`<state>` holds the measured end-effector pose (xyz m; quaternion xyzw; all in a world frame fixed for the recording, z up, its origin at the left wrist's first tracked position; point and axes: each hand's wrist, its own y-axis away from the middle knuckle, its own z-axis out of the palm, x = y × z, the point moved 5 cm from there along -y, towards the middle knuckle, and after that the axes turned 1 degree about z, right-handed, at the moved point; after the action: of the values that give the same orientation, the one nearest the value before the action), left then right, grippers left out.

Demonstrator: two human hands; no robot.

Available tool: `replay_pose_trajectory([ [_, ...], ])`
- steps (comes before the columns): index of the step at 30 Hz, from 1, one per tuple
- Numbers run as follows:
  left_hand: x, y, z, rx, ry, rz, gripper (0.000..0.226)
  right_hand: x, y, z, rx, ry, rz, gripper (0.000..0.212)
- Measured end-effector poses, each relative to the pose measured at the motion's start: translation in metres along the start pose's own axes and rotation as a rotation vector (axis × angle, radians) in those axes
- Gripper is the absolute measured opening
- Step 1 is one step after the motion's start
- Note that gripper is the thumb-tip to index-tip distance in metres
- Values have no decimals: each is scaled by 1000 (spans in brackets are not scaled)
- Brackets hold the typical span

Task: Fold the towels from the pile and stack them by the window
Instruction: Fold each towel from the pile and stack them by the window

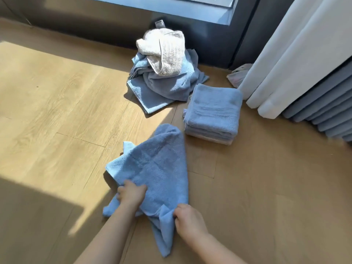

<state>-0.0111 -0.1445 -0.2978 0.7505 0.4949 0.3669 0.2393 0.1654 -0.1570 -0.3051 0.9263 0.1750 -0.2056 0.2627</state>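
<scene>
Floor [57, 111]: light wood planks fill most of the frame, with a sunlit patch across the left and centre and shadow at lower left.

Curtain [304, 54]: white panel hanging at upper right, with grey-blue pleats just to its right; its hem reaches the floor.

Window [171, 4]: dark frame along the top edge, with a dark wall band beneath it.

Pile [167, 84]: unfolded blue towels heaped at upper centre against the wall band. A white towel [163, 52] lies crumpled on top.

Blue towel [156, 168]: lower centre, lying loose and rumpled on the floor in a rough triangle. Its far tip points toward the pile and its near corner trails between my forearms.

Stack [213, 111]: folded blue towels, squared up, right of centre, just below and right of the pile and near the curtain hem. The lowest layer looks paler.

My left hand [131, 193]: fingers curled over the towel's left edge, gripping it.

My right hand [188, 220]: fingers bunched on a fold at the towel's near right edge, pinching the cloth.

Plastic bag [238, 75]: pale and crumpled, partly behind the curtain. Contents not readable.
</scene>
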Motion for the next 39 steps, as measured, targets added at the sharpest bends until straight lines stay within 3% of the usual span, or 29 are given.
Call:
replay_pose_trajectory([
  [2,-16,6,11,42,97,-61,66,17,12,10,-124,-19,149,27],
  [4,-29,7,30,2,306,-63,68,23,28,16,-153,-37,223,26],
  [9,-48,32,59,-78,454,6,20,38,78,35,-319,-74,327,29],
  [11,-51,42,67,-134,434,64,16,45,95,40,-389,-144,343,29],
  [14,-49,53,77,-199,308,128,4,57,104,30,-316,-353,423,28],
  [18,-29,59,81,-195,222,225,26,94,101,-11,-7,-455,595,36],
  [23,-17,55,82,-158,226,236,38,116,104,-52,114,-478,651,24],
  [33,-7,65,90,-69,110,176,42,131,79,-89,62,-489,592,26],
  [39,5,83,92,-70,44,265,46,134,56,-91,-70,-439,624,35],
])
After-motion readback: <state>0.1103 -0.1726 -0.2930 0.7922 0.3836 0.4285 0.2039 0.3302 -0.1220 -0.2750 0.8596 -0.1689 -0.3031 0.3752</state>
